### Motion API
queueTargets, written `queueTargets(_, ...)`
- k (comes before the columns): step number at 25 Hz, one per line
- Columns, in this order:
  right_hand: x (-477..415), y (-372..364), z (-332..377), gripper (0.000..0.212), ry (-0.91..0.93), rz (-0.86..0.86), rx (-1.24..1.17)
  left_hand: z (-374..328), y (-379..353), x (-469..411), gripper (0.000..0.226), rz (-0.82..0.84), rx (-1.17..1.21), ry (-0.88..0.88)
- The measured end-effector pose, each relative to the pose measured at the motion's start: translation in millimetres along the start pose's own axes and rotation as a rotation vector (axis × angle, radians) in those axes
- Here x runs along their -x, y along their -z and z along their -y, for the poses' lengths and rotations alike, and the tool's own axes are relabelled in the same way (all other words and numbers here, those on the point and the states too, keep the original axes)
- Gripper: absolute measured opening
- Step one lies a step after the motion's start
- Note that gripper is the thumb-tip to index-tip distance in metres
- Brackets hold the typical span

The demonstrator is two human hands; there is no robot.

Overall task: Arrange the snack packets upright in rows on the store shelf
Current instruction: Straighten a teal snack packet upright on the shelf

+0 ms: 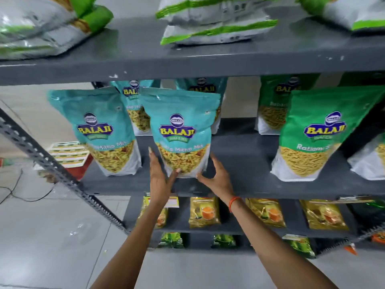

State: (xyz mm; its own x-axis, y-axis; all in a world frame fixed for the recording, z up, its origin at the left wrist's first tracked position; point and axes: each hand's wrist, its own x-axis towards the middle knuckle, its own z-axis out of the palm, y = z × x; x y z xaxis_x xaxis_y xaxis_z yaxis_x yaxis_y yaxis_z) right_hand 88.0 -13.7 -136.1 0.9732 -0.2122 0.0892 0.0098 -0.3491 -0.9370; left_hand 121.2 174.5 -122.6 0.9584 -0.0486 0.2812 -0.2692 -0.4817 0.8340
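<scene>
A teal Balaji Mix packet (180, 130) stands upright at the front of the dark grey middle shelf (239, 182). My left hand (160, 176) grips its lower left edge, thumb across the front. My right hand (216, 176) cups its lower right corner. Another teal packet (98, 130) stands upright to its left, and two more teal packets (135, 107) stand behind. Green Ratlami packets (316, 134) stand upright on the right, with one (275, 105) behind.
The upper shelf (187, 59) holds silver and green packets (216, 19) lying flat. Lower shelves carry yellow packets (205, 212) and small green ones (224, 240). A perforated metal upright (52, 165) slants at the left. Grey tiled floor (52, 236) lies below, with a cable.
</scene>
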Motion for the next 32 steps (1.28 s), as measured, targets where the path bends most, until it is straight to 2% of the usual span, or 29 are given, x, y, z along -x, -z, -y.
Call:
queueTargets(2,-10,-2,-5,0.066,-0.070,0.042,-0.003,17,7,-12,0.080,0.152,0.077,0.148)
queueTargets(4,-14,-4,-6,0.060,-0.116,0.058,0.016,29,11,-22,0.059,0.251,0.036,0.172)
queueTargets(5,-15,-5,-6,0.060,-0.123,0.056,0.024,33,12,-25,0.056,0.270,0.035,0.171)
queueTargets(10,-11,5,-4,0.054,-0.148,0.037,0.039,28,7,-19,0.056,0.306,0.080,0.186)
queueTargets(17,0,41,-12,0.057,-0.170,0.014,0.069,4,-21,-4,0.054,0.311,0.078,0.187)
queueTargets(32,-2,41,-19,0.061,-0.163,0.023,0.063,-8,-25,-2,0.062,0.283,0.014,0.259)
